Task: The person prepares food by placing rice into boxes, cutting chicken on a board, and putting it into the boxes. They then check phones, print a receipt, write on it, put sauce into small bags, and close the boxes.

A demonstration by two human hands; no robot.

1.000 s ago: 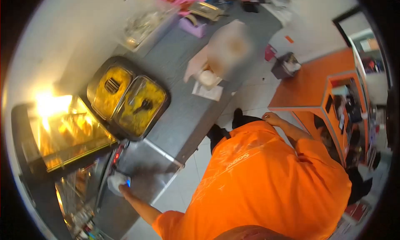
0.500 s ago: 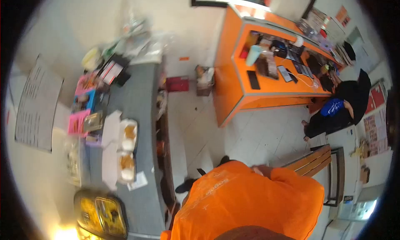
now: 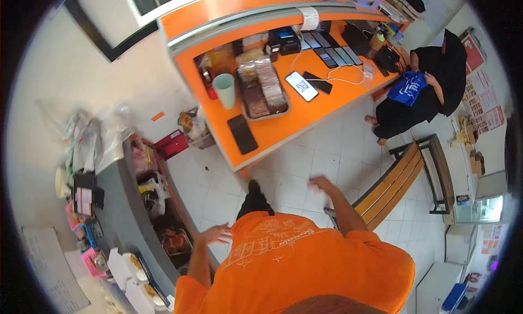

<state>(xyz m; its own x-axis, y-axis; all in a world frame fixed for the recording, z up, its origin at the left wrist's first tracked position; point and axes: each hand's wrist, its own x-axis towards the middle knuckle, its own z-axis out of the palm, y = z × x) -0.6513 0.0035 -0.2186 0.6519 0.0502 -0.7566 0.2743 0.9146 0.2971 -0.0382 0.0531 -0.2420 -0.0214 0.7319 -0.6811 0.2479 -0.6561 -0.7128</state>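
Note:
My left hand (image 3: pixel 216 234) is at the left side of the orange shirt, its fingers spread and nothing in it. My right hand (image 3: pixel 322 184) is raised over the tiled floor, near the bench; motion smears its fingers. Ahead stands an orange desk (image 3: pixel 218 131). On it are a black phone (image 3: pixel 241 134), a pale green cup (image 3: pixel 224 90), a tray of wrapped packets (image 3: pixel 262 90), a white phone showing a QR code (image 3: pixel 301 86) and several dark phones (image 3: pixel 338 56).
Grey counter (image 3: pixel 117 205) at left, with open food boxes (image 3: pixel 131 267) and a shelf below. A wooden bench (image 3: pixel 389 186) stands at right. Another person in black (image 3: pixel 406 115) sits beyond it with a blue bag. A red box (image 3: pixel 171 144) lies on the floor.
The view has turned and moved closer to the orange desk; the grey counter has shifted to the lower left. Both my hands now show away from the shirt.

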